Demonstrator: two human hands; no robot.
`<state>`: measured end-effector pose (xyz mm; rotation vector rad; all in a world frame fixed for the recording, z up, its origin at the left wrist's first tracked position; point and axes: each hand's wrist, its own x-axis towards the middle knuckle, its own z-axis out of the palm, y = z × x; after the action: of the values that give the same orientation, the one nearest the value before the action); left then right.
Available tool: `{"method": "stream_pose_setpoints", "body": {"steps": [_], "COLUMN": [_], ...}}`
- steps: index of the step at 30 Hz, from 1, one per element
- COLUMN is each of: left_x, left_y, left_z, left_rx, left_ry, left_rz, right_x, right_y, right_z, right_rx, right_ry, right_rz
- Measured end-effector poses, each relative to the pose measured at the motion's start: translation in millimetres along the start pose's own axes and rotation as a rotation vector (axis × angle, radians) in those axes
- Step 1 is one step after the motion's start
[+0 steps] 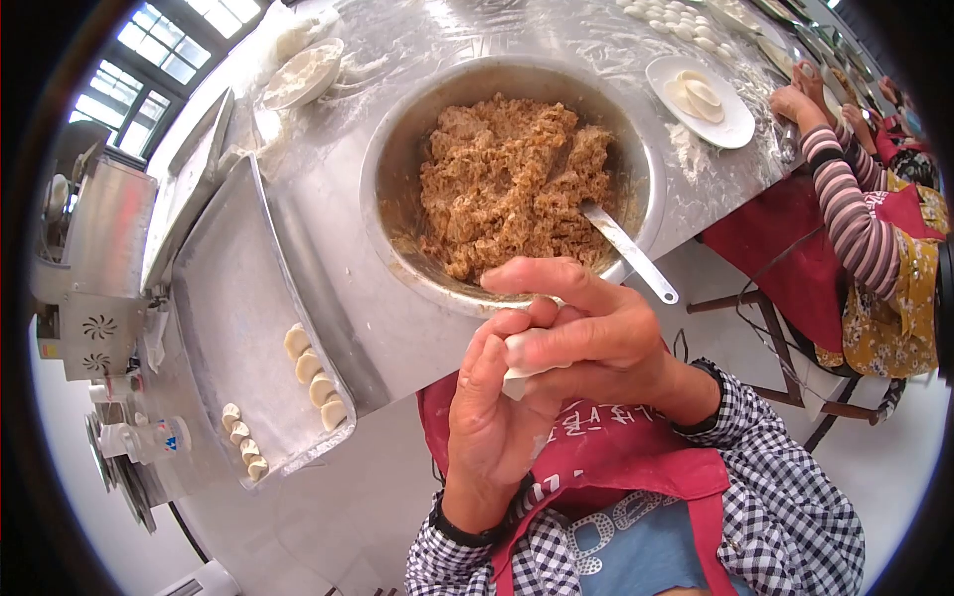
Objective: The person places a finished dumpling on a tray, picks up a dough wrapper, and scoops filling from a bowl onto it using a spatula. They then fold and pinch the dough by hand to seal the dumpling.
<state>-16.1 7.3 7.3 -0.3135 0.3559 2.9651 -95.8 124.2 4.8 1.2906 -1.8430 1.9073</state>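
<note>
In front of my chest, both hands close around a pale dumpling (518, 360), mostly hidden by the fingers. My left hand (487, 412) supports it from the left with bent fingers. From the right, my right hand (611, 333) presses its thumb and fingers on the dough. Just beyond them stands a large metal bowl (648, 189) of brown minced filling (517, 179). A flat metal spatula (636, 260) leans in the filling, its handle over the right rim. To the left, a metal tray (224, 298) holds finished dumplings (316, 375) in two short rows.
A white plate of dough wrappers (696, 97) lies right of the bowl, and a floury dish (304, 74) is at the far left. Several dough pieces (676, 20) sit at the back. A co-worker's hands (800, 99) are at the table's right edge, beside a stool (785, 348).
</note>
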Motion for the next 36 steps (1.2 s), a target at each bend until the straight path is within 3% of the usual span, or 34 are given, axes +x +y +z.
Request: {"method": "stream_pose_setpoints", "body": {"steps": [9,12,18,20,27,29,36], "left_x": [-0.8,-2.3,-3.3,-3.8,-2.8,-2.1,1.2], "left_y": [2.4,2.7,2.8,3.2,3.2,1.2,0.7], "left_z": [5.0,1.9,14.1,11.5,15.8,15.9,14.3], "left_rx": [0.181,0.201,0.282,0.354,0.35,0.401,0.449], "left_ry": [-0.033,-0.046,0.056,0.066,0.04,0.062,0.065], "left_rz": [0.034,0.015,-0.038,-0.059,-0.082,-0.08,-0.15], "right_x": [-3.3,-8.7,-6.4,-4.7,-6.3,-5.6,-5.8], "right_y": [-2.3,4.0,-8.5,-1.2,-6.4,-0.9,-4.2], "right_z": [-4.2,-8.4,-8.0,-14.5,-12.3,-19.7,-18.1], "right_rx": [0.134,0.108,0.237,0.102,0.05,-0.108,-0.152], "right_ry": [-0.011,-0.09,-0.043,-0.142,-0.113,-0.236,-0.182], "right_rz": [0.114,0.041,0.244,0.043,0.144,-0.015,0.035]}}
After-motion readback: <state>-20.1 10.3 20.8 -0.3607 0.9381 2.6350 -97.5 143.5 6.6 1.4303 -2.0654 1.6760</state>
